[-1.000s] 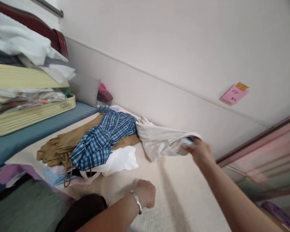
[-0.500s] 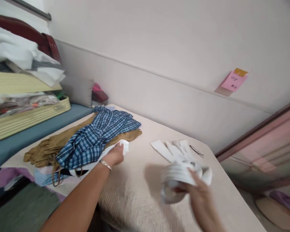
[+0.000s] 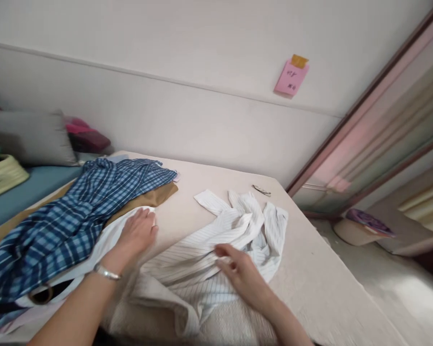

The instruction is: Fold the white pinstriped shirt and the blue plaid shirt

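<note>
Two hands reach over the bed (image 3: 317,278), and the crumpled striped shirt (image 3: 202,247) lies nearer the right hand (image 3: 240,271). The shirt's long axis runs roughly from eight o'clock to two o'clock. The right fingers are over its middle, with most of the cloth spreading towards seven, nine and twelve o'clock from them. Thumb and forefinger are bent and a little apart, with no cloth seen pinched between them; whether they touch the shirt I cannot tell.

The left hand (image 3: 137,233) lies palm down on a white cloth (image 3: 110,238), at about ten o'clock from the right; its fingers are close together, and any grip underneath is hidden. From it, the shirt lies towards four o'clock. A blue plaid garment (image 3: 104,192) is just beyond the left hand, at ten o'clock.

On the wall (image 3: 173,125), between one and two o'clock, a pink note (image 3: 291,79) carries two short handwritten lines, too small to read. No brand or readable label shows on the clothes.
</note>
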The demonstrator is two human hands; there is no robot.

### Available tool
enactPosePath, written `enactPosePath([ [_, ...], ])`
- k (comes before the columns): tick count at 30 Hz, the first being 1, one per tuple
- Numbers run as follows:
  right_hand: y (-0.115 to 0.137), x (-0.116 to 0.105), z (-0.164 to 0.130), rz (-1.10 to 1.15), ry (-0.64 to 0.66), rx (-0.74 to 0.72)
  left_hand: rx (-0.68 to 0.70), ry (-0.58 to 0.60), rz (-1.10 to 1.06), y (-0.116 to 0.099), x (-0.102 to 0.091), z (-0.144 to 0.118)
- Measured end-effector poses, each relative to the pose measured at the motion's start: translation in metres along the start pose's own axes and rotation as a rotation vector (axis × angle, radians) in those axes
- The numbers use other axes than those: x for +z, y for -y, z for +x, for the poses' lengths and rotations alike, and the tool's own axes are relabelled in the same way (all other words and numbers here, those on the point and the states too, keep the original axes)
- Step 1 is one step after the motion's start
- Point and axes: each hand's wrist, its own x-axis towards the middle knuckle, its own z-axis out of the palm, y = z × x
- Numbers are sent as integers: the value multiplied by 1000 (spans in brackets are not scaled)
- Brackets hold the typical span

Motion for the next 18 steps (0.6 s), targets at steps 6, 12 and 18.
enactPosePath([
  [6,-83,-65,12,-386,-220,255,124,135,-220,-73,29,-25],
  [12,-78,-54,9,-663,-103,223,112,219,-226,-85,36,-20],
  [18,-74,-49,7,-872,143,337,-343,-48,-147,-34,2,15],
])
